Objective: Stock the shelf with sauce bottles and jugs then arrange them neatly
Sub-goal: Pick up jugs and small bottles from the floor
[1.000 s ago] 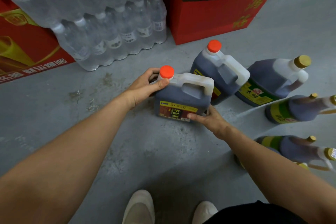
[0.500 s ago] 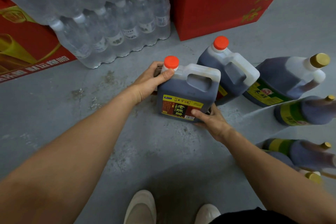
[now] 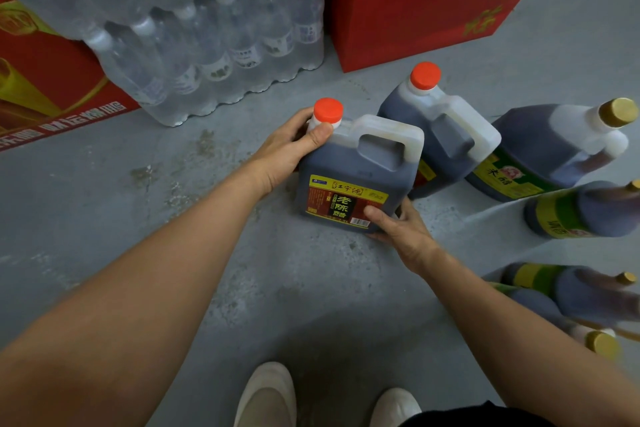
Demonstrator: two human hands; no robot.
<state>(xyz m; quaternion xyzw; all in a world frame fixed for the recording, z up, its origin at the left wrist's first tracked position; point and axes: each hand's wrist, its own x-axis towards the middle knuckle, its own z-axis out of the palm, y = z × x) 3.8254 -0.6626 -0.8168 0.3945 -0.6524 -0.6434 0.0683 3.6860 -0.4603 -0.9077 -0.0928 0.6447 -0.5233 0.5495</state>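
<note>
The left hand's point(image 3: 291, 149) fingers point(image 3: 320, 132) curl round the neck just under the orange cap point(image 3: 328, 110) of a dark vinegar jug point(image 3: 356, 177), thumb pressed on its shoulder; the right hand point(image 3: 401, 229) pinches the bottom corner by the label. This two-point hold probably steadies a heavy, full jug for lifting. It sits at the concrete floor point(image 3: 173, 218), just beside a second orange-capped jug point(image 3: 440, 135), gold-capped jugs point(image 3: 540, 149) and bottled water packs point(image 3: 207, 45) nearby.
</note>
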